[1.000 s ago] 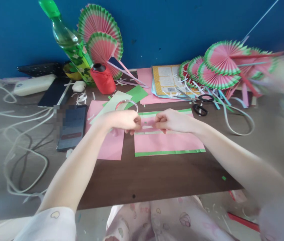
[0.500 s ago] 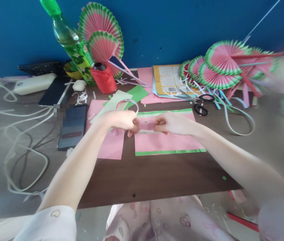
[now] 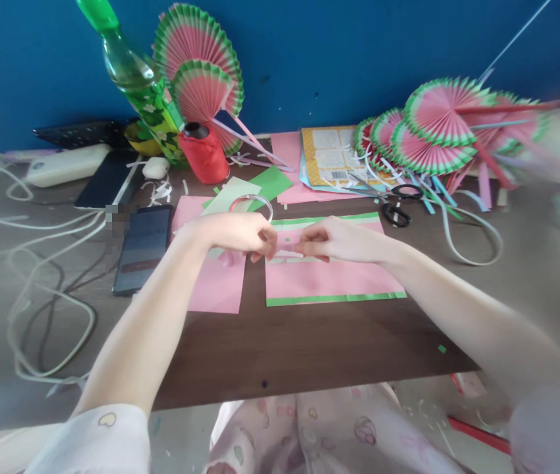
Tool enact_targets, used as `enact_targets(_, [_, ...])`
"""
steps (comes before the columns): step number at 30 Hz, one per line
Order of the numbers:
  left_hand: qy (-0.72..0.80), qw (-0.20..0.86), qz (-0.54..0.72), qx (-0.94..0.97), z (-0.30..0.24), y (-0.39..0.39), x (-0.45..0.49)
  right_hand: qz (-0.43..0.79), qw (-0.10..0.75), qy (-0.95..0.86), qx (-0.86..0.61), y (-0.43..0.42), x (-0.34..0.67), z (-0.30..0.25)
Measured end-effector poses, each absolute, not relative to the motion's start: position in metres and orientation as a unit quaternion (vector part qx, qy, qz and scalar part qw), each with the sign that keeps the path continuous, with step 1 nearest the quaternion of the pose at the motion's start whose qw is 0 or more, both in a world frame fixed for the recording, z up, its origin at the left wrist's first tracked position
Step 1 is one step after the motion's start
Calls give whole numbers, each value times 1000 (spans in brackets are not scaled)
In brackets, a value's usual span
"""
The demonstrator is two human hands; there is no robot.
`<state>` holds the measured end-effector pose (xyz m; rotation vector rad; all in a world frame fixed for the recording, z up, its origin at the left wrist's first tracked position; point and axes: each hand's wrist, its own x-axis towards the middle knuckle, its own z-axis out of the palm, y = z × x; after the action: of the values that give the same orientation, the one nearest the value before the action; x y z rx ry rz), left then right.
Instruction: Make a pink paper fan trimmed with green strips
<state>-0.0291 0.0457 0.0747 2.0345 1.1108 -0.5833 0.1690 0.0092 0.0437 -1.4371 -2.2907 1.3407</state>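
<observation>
Pink paper (image 3: pixel 329 283) with green edge bands lies on the dark table under my hands. My left hand (image 3: pixel 240 234) is closed in a pinch over its left end. Facing it, my right hand (image 3: pixel 334 238) is also pinched, fingertips pointing left. A narrow pale strip (image 3: pixel 288 255) spans the small gap between my fingertips, just above the paper. Its ends are hidden by my fingers, and its exact kind is unclear. Behind my left hand rests a clear ring like a tape roll (image 3: pixel 266 204). A second pink sheet (image 3: pixel 215 289) lies under my left wrist.
Scissors (image 3: pixel 396 214) lie behind my right arm. Pleated pink-green paper fans (image 3: pixel 438 118) are piled at the back right, others (image 3: pixel 201 92) stand at the back left. A red thread spool (image 3: pixel 205 155), green bottle (image 3: pixel 136 85), phone (image 3: pixel 142 247) and white cables (image 3: pixel 18 316) occupy the left.
My right fingertips have shifted slightly left and up, closer to my left hand. The pale strip between them now looks more raised and tilted. The paper stays in place.
</observation>
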Motion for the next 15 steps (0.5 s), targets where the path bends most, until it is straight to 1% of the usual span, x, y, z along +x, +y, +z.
enact_targets(8, [438, 379, -236, 780, 74, 46, -28, 454, 60, -750, -477, 8, 166, 40])
enact_targets(15, [443, 383, -247, 772, 67, 46, -26, 412, 54, -776, -474, 6, 163, 31])
